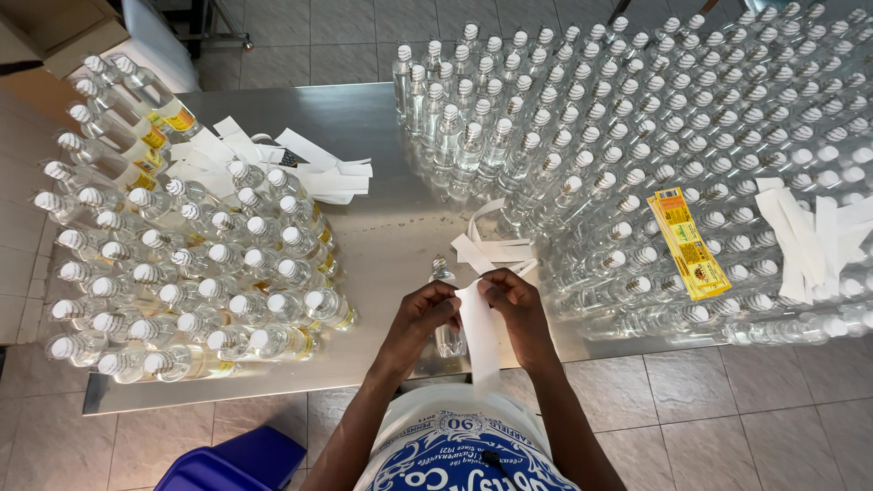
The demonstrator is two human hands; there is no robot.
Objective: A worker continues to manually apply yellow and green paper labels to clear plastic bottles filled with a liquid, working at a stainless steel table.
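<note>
My left hand (420,314) and my right hand (512,300) meet over the near edge of a metal table (382,195). Together they pinch the top of a long white paper strip (479,336) that hangs down toward me. One clear plastic bottle (444,273) with a white cap stands directly under my hands, partly hidden by them. A few loose white strips (496,247) lie on the table just beyond my fingers.
Labelled clear bottles (182,273) crowd the table's left side, with a heap of white strips (273,164) behind them. Unlabelled bottles (691,145) fill the right side, bearing yellow labels (687,244) and more white strips (809,232). A blue stool (236,459) stands lower left on the tiled floor.
</note>
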